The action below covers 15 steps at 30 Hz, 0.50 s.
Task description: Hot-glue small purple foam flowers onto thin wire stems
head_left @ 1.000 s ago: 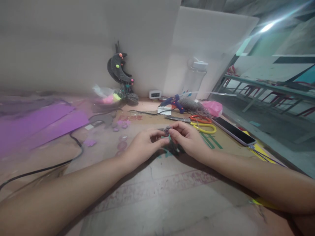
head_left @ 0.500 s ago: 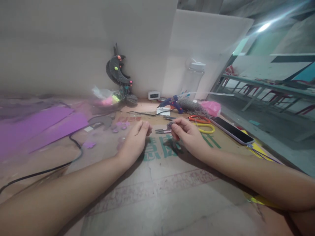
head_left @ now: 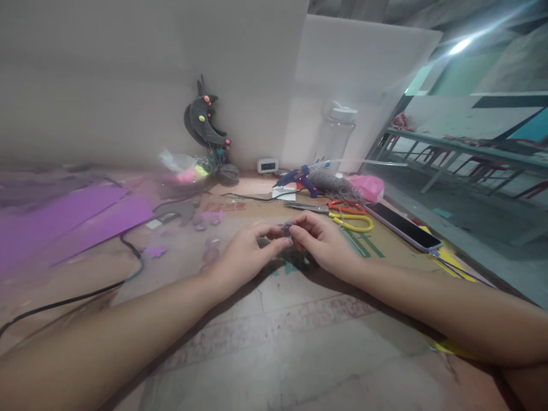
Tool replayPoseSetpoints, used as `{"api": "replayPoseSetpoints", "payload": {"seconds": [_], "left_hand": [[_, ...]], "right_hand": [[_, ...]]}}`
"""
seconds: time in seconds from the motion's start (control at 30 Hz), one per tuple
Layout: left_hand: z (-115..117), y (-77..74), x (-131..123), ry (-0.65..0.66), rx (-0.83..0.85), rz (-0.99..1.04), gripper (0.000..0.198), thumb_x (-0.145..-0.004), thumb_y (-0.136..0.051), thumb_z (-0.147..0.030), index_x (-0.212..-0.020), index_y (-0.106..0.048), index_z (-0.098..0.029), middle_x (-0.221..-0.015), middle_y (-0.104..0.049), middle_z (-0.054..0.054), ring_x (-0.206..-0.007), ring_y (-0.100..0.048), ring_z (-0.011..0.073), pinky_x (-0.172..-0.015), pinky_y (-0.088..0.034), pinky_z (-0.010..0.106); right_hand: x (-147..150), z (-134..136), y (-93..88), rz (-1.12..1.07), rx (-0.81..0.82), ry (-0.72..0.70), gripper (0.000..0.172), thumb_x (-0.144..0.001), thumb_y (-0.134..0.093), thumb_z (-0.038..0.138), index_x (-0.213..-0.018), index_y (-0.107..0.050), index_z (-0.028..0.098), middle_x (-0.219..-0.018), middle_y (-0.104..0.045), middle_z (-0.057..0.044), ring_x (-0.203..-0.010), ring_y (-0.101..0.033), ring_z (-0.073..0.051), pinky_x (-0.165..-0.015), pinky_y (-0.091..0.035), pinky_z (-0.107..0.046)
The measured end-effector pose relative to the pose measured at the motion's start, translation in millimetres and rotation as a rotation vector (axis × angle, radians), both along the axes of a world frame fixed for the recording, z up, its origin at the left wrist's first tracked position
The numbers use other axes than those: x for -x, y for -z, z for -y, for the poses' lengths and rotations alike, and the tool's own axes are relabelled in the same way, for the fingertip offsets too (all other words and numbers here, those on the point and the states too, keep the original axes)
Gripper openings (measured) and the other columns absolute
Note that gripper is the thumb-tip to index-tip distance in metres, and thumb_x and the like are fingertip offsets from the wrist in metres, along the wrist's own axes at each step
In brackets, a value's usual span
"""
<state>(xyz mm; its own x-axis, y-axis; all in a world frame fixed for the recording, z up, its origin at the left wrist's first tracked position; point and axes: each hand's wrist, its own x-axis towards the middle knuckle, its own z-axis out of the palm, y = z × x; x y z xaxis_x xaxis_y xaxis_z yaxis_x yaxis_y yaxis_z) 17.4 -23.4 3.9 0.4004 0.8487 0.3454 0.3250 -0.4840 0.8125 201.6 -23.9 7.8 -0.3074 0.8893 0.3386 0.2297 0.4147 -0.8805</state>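
Observation:
Between my two hands, over the cardboard with green print, is a small dark grey-purple piece (head_left: 286,229). My right hand (head_left: 319,240) pinches it between thumb and fingers. From the other side, my left hand (head_left: 252,248) has its thumb and fingers closed at the piece's left edge; its exact shape is too small to tell. Just behind the hands lie scissors (head_left: 353,221) with one orange and one yellow handle. A blue glue gun (head_left: 305,180) rests farther back, beside a bundle of grey yarn (head_left: 331,184).
A phone (head_left: 405,227) lies at the right, a clear bottle (head_left: 338,137) stands behind. Purple sheets (head_left: 94,220) and a black cable (head_left: 85,297) are at the left. A grey crescent (head_left: 203,123) with coloured pins and a small clock (head_left: 268,165) are at the back.
My left hand has moved right to meet the piece in my right hand. The small snips seen between the hands earlier are now hidden behind them.

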Motion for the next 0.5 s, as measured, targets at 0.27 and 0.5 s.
{"api": "replayPoseSetpoints", "payload": {"seconds": [0.27,0.5], "left_hand": [[-4.2,4.4,-0.4,-0.086,0.121,0.130,0.023,-0.091,-0.051,-0.033,-0.104,-0.065,-0.020,-0.101,-0.070,0.006,-0.095,-0.063,0.0199,-0.086,-0.049,0.034],[2.7,-3.5,-0.4,-0.114,0.084,0.084,0.022,-0.088,-0.056,-0.038,-0.098,-0.067,-0.021,-0.096,-0.071,0.003,-0.089,-0.064,0.0179,-0.080,-0.049,0.030]], "right_hand": [[-0.7,-2.2,3.5,0.013,-0.004,-0.008,0.017,-0.090,-0.055,0.037,-0.088,-0.054,0.019,-0.062,-0.051,0.006,-0.054,-0.046,-0.009,-0.052,-0.036,-0.023],[0.7,-1.8,1.0,0.117,-0.028,0.046,0.016,-0.089,-0.056,0.035,-0.087,-0.056,0.019,-0.065,-0.053,0.004,-0.056,-0.047,-0.009,-0.053,-0.036,-0.023]]}}
